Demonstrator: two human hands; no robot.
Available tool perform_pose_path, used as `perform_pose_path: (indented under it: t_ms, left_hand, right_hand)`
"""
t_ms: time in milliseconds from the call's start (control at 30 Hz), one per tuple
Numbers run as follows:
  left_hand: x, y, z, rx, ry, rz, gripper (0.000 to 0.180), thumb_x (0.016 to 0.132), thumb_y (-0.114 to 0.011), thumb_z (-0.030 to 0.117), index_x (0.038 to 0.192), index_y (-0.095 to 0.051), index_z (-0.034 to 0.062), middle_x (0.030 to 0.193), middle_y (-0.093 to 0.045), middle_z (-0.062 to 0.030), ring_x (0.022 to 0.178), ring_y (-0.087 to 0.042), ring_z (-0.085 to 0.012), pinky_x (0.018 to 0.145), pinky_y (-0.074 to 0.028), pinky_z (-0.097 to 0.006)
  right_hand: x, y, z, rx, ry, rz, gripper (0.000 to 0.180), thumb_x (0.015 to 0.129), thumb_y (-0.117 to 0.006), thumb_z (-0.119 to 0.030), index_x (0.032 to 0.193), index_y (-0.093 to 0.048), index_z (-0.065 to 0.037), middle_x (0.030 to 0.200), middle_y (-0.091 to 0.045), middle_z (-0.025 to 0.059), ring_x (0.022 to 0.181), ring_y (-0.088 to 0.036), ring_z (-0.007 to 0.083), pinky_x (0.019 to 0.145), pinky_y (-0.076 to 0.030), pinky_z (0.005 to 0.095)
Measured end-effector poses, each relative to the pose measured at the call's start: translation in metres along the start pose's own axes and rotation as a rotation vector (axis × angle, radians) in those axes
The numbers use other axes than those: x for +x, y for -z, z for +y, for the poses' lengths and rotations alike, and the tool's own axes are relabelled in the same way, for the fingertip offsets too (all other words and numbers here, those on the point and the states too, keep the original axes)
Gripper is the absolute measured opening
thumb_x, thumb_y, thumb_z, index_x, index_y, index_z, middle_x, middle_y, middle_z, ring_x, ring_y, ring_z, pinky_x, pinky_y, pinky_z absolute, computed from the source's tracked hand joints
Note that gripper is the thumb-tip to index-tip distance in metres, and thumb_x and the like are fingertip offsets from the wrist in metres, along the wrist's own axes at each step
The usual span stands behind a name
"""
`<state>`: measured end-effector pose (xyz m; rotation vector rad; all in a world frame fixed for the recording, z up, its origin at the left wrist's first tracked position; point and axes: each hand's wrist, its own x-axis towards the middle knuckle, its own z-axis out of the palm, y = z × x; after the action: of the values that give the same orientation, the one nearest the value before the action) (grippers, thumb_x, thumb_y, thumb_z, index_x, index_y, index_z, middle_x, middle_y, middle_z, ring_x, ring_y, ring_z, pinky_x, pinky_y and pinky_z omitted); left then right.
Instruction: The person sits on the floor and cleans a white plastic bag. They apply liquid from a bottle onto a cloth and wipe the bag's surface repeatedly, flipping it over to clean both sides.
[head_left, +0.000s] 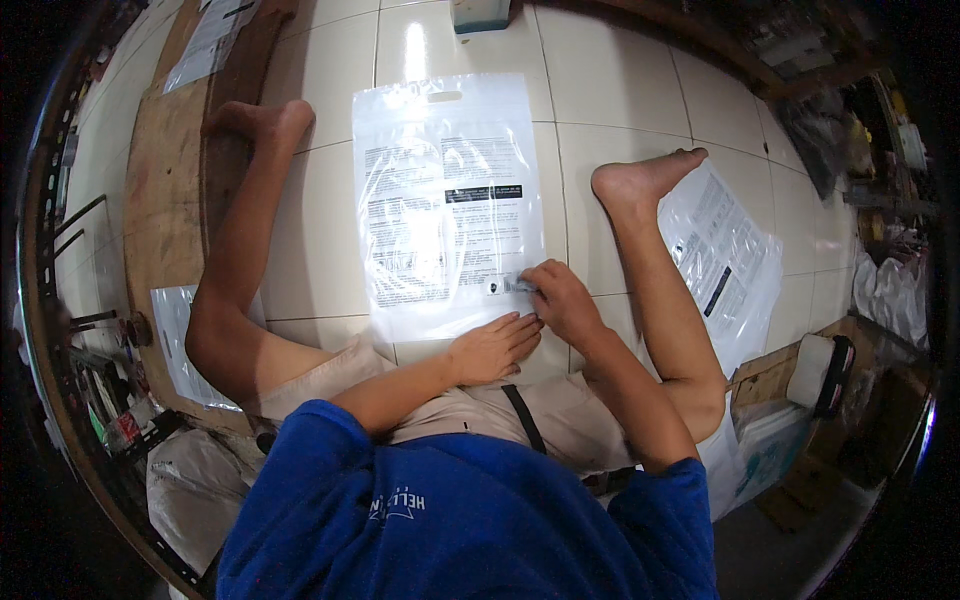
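Printed plastic bag point(448, 210), 1 pc.

Flat on floor point(590, 140), btwn legs point(242, 215). L hand point(496, 349): fingers extended, btm edge; should press flat. R hand point(566, 305): fingers apparently clamped on small grey wad point(523, 284), lwr R; light pressure advisable.

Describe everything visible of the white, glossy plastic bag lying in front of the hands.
The white, glossy, rectangular plastic bag lies flat on the cream tiled floor, its oblong handle slot at the far end. Fine black print sits in two columns, with a dark band across the right one. Glare and slight ripples mark its filmy surface. The left hand lies open at its near right corner; the right hand pinches a small greyish item over the bag's right side.
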<state>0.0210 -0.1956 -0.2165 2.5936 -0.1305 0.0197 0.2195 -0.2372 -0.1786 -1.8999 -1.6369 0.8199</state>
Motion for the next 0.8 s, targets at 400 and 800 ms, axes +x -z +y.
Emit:
perform_pose_path:
  t_ms: [400,800]
  left_hand:
    - [0.002,-0.01,-0.012,-0.082,-0.002,-0.103,0.052,0.091,-0.054,0.039,0.125,-0.057,0.0003,0.135,-0.052,-0.0164,0.135,-0.041,-0.0302,0.118,-0.023,-0.046]
    - [0.001,-0.008,-0.017,-0.105,-0.032,-0.055,0.068,0.092,-0.054,0.042,0.142,-0.041,-0.0022,0.153,-0.035,-0.0156,0.145,-0.027,-0.0257,0.121,-0.018,-0.042]
  right_hand:
    - [-0.01,-0.026,0.003,-0.243,0.15,-0.173,0.029,0.079,-0.058,-0.006,0.107,-0.064,-0.005,0.106,-0.06,0.0093,0.103,-0.055,0.0279,0.083,-0.054,0.0369]
    - [0.162,0.013,0.054,-0.227,0.086,0.222,0.019,0.081,-0.057,0.0,0.096,-0.069,-0.002,0.092,-0.065,0.014,0.089,-0.059,0.0334,0.082,-0.049,0.041]
